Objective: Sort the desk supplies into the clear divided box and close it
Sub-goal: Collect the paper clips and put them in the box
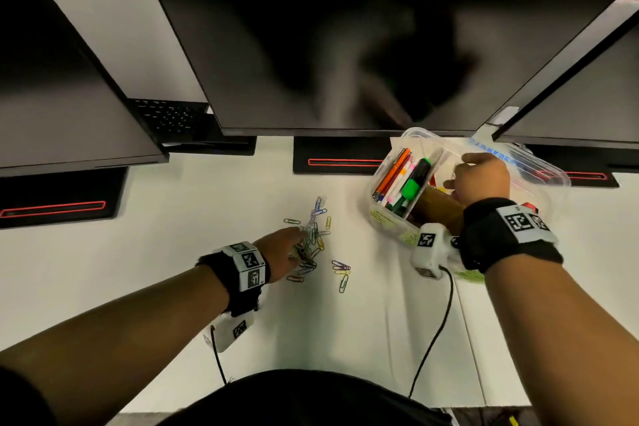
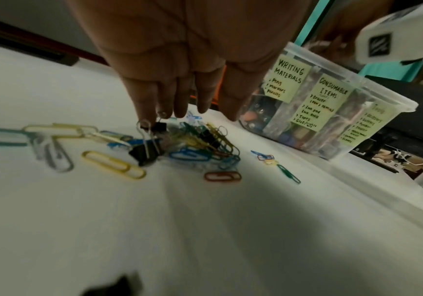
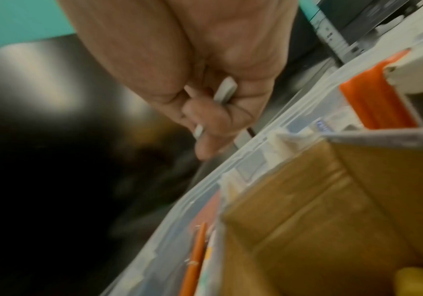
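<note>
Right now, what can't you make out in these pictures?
- Head view: the right hand covers the clear box's middle compartment.
- Right wrist view: blur hides what the curled fingers hold.
- Left wrist view: the third sticky label is too smeared to read.
- Head view: the left hand covers its own fingertips.

The white counter [image 1: 173, 252] carried scattered paper clips [image 1: 313, 239], binder clips [image 2: 145, 152] and the clear divided box [image 1: 390, 218].

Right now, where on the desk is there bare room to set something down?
Bare white desk lies left of the left hand, and between the scattered coloured paper clips and the clear divided plastic box. Around the clips is crowded.
</note>
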The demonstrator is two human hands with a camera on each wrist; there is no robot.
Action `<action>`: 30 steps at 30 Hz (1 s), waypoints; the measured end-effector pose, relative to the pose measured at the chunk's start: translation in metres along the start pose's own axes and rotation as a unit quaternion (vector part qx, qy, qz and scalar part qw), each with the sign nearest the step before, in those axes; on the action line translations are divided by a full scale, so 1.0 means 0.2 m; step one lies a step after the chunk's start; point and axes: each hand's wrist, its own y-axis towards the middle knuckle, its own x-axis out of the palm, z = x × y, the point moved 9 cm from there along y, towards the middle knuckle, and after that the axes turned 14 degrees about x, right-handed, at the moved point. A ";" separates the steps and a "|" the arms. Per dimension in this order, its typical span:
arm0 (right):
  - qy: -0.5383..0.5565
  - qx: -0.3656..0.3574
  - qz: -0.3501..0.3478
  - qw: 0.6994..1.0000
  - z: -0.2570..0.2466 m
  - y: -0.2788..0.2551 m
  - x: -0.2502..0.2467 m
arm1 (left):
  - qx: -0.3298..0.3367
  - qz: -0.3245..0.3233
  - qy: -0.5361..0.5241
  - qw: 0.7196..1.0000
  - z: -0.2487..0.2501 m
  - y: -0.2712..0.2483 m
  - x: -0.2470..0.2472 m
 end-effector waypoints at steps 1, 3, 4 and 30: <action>-0.026 0.013 -0.005 1.000 0.02 0.03 0.00 | 0.014 0.010 0.012 1.000 0.02 -0.01 -0.02; -0.050 0.018 -0.020 0.998 0.04 0.05 0.02 | 0.032 0.016 0.049 0.998 0.03 -0.04 -0.06; -0.043 0.020 -0.028 0.999 0.04 0.05 0.04 | 0.032 0.011 0.060 0.998 0.02 -0.07 -0.07; -0.380 -0.184 -0.295 0.857 0.52 -0.64 1.00 | -0.050 -0.027 0.183 0.982 -0.24 -0.26 0.06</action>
